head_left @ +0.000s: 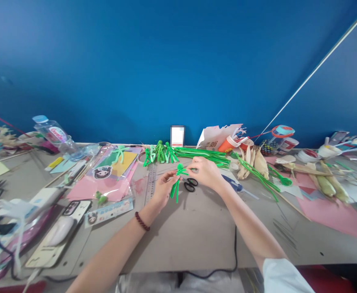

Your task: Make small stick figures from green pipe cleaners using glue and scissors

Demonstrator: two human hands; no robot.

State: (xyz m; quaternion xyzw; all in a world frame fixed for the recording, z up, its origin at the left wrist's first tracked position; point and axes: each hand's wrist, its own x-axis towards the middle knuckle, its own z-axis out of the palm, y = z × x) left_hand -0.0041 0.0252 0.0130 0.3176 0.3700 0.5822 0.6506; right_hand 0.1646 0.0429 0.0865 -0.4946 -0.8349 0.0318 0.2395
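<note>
Between my two hands is a small green pipe-cleaner figure (pixel 180 167) with a rounded top and two legs hanging down. My left hand (pixel 165 184) pinches it at the body from the left side. From the right, my right hand (pixel 203 171) has its fingertips closed at the figure's upper side, on what looks like an arm of it. Black-handled scissors (pixel 189 185) lie on the table just behind and below the hands. Beyond them is a bundle of green pipe cleaners (pixel 202 153), with several finished-looking green figures (pixel 160 152) standing to its left.
A metal ruler (pixel 152 179) lies left of my hands, by pink paper (pixel 111 185) in clear plastic. A phone (pixel 177 136) leans on the blue wall. Right of my arm are a blue glue gun (pixel 231 183), loose green stems (pixel 257 177) and dried husks (pixel 260 165). A cable (pixel 235 248) crosses the front edge.
</note>
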